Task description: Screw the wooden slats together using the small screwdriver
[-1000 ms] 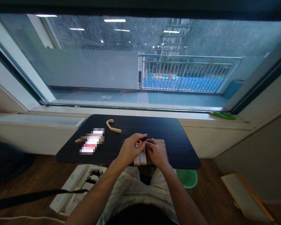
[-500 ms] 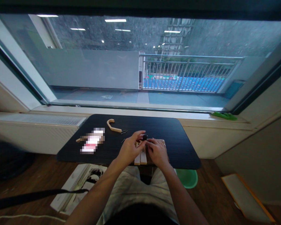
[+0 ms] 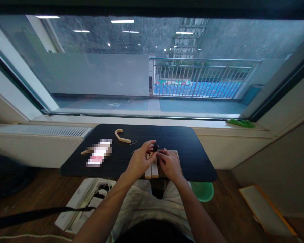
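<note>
My left hand (image 3: 141,159) is closed, with thumb and fingers pinching a small black knob-like piece (image 3: 155,147). Beneath it lie pale wooden strips (image 3: 151,171) side by side, their ends near the table's front edge. My right hand (image 3: 170,162) bends over the right side of these strips, its fingertips close to my left thumb. What those fingertips grip is hidden. Under and behind my right hand shows a brown block-like piece (image 3: 176,153). A hook-shaped wooden piece (image 3: 122,138) rests farther back on the table, with several thin screws (image 3: 133,142) at its end.
The dark table (image 3: 192,158) stands against a window sill. A blurred-out item (image 3: 99,153) and a wooden piece (image 3: 85,152) lie at its left. Below are an open white box (image 3: 77,202) and a green basin (image 3: 203,191). A green cloth (image 3: 240,123) lies on the sill.
The view has shifted very slightly. Both hands keep nearly the same pose around the black piece and the wooden strips.
</note>
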### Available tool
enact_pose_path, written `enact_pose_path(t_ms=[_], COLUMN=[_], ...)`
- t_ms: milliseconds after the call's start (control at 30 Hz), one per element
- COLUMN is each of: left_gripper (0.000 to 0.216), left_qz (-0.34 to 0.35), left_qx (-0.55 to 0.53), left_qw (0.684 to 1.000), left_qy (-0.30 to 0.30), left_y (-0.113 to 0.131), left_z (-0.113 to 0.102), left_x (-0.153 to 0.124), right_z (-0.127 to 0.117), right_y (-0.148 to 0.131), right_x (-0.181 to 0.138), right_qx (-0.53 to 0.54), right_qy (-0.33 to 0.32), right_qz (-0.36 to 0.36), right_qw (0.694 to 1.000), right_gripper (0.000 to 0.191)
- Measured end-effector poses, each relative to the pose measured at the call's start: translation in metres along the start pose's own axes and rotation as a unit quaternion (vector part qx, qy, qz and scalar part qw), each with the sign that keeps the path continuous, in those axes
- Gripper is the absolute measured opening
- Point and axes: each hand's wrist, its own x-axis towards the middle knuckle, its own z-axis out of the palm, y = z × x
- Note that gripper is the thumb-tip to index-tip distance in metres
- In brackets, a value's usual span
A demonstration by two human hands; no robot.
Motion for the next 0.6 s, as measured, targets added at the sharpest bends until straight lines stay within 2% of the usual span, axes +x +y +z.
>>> enact_pose_path(t_ms=[233,600], left_gripper=[0.036,0.023], left_qz=[0.041,0.101], left_qx=[0.016,0.035], left_qw=[0.999,0.994], left_qy=[-0.006,0.031], left_y=[-0.0013,0.0031], left_z=[-0.0016,-0.0017], left_x=[-0.0015,0.0016], right_z=[0.0011,0.0039], right_y=[0.0010,0.0027], right_x=[-0.0012,-0.0008], right_qx=[-0.001,0.006], right_qy=[0.009,0.011], right_qz=[-0.004,0.000], right_qw=[1.000,1.000], right_gripper=[0.034,0.034])
